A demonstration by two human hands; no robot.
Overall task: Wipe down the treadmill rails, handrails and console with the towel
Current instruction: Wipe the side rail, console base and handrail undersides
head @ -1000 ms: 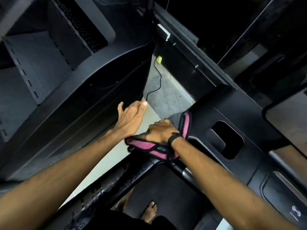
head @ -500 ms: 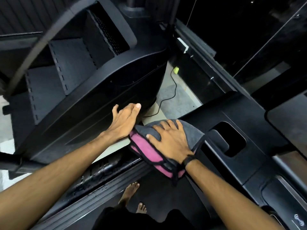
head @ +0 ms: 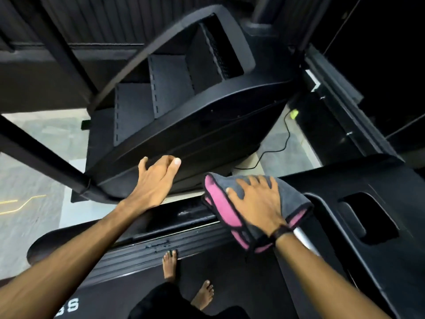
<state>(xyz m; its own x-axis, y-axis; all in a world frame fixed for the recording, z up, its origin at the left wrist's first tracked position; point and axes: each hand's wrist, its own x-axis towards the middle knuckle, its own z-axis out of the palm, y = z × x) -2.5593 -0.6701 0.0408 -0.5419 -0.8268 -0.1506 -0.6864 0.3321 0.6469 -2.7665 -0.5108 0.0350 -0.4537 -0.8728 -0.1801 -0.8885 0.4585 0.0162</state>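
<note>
Right hand (head: pixel 257 203) lies flat, fingers spread, pressing the pink-and-grey towel (head: pixel 232 217) onto the left end of the treadmill console (head: pixel 358 185). Left hand (head: pixel 156 178) is open with fingers loosely extended, holding nothing, beside the towel.

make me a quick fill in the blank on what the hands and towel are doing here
1. The right hand presses flat on the grey and ____ folded towel.
2. The left hand holds ____.
3. Two bare ____ stand on the dark treadmill belt.
4. A thin black cable on the floor ends at a small ____ plug.

Missing words: pink; nothing; feet; yellow-green
</note>
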